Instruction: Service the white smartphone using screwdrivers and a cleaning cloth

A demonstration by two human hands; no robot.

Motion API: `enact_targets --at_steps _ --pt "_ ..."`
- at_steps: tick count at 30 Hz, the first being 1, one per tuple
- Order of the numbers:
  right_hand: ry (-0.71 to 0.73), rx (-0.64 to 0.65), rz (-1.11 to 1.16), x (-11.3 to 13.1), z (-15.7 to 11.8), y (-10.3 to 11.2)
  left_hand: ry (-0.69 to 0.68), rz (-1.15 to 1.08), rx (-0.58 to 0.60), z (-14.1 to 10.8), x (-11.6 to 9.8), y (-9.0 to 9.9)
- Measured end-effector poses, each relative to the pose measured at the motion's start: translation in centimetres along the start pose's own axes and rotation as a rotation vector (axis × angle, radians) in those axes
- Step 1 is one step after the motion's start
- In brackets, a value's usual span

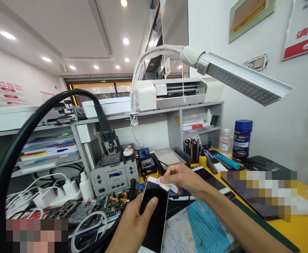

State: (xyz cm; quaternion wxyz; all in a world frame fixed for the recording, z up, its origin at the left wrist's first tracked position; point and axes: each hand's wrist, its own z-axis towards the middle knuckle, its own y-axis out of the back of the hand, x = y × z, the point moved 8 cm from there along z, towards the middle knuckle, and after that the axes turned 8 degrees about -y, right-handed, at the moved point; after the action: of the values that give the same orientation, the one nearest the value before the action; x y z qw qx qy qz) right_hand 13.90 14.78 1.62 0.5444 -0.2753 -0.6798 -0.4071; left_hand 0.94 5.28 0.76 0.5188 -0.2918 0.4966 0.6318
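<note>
A white-framed smartphone point(156, 218) with a dark screen is tilted upright in my left hand point(136, 219). The thumb lies over the glass and the other fingers are hidden behind. My right hand point(178, 177) pinches a white tissue point(171, 187) against the phone's top edge, at its right corner. Below the phone a blue and white printed sheet point(206, 225) lies on the work surface. Just behind my right hand is another white-framed phone point(209, 181), lying flat.
A hot air station point(115, 177) stands behind, its thick black hose point(24, 130) arching along the left. Circuit boards point(117, 202) and chargers point(47, 196) crowd the left. An LED lamp point(243, 79) hangs overhead. A blue-capped can point(242, 140) and a dark tablet point(248, 196) are at right.
</note>
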Motion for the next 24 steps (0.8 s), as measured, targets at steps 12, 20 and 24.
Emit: enact_targets --at_steps 12,20,24 --pt "-0.046 0.011 0.035 0.4 -0.5 -0.7 0.077 0.060 0.008 -0.1 1.0 0.1" --pt "-0.099 0.116 0.169 0.3 -0.9 -1.7 0.054 0.124 0.075 -0.3 1.0 0.1" --pt "-0.080 0.241 0.168 0.7 -1.3 -1.5 0.060 0.080 0.107 -0.2 0.9 0.3"
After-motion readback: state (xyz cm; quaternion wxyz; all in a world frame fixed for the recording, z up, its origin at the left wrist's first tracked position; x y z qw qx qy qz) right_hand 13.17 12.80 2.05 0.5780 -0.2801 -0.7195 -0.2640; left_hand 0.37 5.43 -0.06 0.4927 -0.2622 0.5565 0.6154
